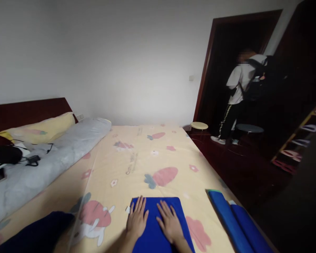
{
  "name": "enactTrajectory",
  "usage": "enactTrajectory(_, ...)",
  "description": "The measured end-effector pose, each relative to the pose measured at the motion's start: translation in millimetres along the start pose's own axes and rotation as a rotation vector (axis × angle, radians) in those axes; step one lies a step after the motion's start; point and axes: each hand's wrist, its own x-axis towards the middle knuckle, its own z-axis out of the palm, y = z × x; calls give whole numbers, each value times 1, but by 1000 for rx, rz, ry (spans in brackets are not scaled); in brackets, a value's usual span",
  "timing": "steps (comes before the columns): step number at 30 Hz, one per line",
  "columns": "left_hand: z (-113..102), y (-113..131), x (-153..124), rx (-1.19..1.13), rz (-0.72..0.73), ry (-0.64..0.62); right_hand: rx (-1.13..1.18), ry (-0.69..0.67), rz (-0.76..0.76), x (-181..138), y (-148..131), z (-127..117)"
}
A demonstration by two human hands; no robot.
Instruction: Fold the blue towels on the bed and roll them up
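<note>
A folded bright blue cloth (158,207) lies on the yellow printed bed sheet (147,161) at the near edge of the bed. My left hand (137,219) rests flat on the cloth's left half, fingers stretched out. My right hand (170,221) lies flat on its right half, fingers spread. Neither hand holds anything.
A rolled blue item (234,221) lies at the bed's right edge and a dark blue cloth (39,233) at the near left. A grey rolled quilt (50,158), yellow pillow (39,130) and black device with cable (5,154) sit left. A person with a backpack (242,95) stands in the doorway beside two stools (199,125).
</note>
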Motion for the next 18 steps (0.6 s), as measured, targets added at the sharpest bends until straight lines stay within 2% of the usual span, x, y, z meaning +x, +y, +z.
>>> enactTrajectory(4,-5,-30,6,30,-186,-26,-131,97,315,4,48,-9)
enactTrajectory(6,-9,-31,9,50,-206,-33,-162,110,358,6,56,-11)
enactTrajectory(8,-13,-22,10,88,-221,19,-186,159,389,7,50,-9)
enactTrajectory(10,-14,-2,6,110,-206,120,-195,255,358,4,34,4)
enactTrajectory(12,-6,23,-7,79,-115,194,-181,337,215,-9,12,27)
enactTrajectory(15,16,53,-44,-51,48,156,-150,375,4,-45,-15,73)
enactTrajectory(18,30,49,-88,-140,50,116,-139,398,-11,-92,-23,100)
